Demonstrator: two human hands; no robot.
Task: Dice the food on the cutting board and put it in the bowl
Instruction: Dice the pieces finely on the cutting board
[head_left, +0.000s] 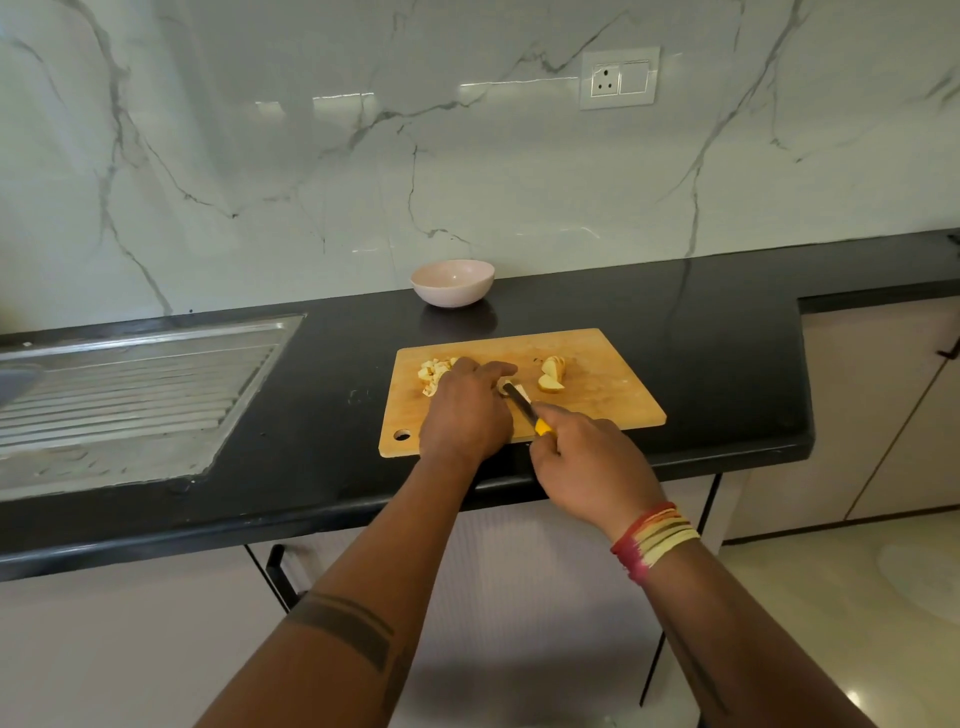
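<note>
A wooden cutting board (597, 400) lies on the black counter. Diced apple pieces (434, 371) are heaped at its left, and two apple wedges (551, 375) lie right of centre. My left hand (467, 410) holds a pale apple piece (506, 385) down on the board, fingers curled over it. My right hand (587, 462) grips the yellow handle of a knife (522, 405), whose dark blade rests on that piece beside my left fingers. An empty pinkish bowl (452, 283) stands behind the board near the wall.
A steel sink drainboard (130, 395) is set into the black counter (322, 415) at the left. The counter ends in a corner at the right, with cabinets and pale floor beyond. A wall socket (619, 78) sits on the marble backsplash.
</note>
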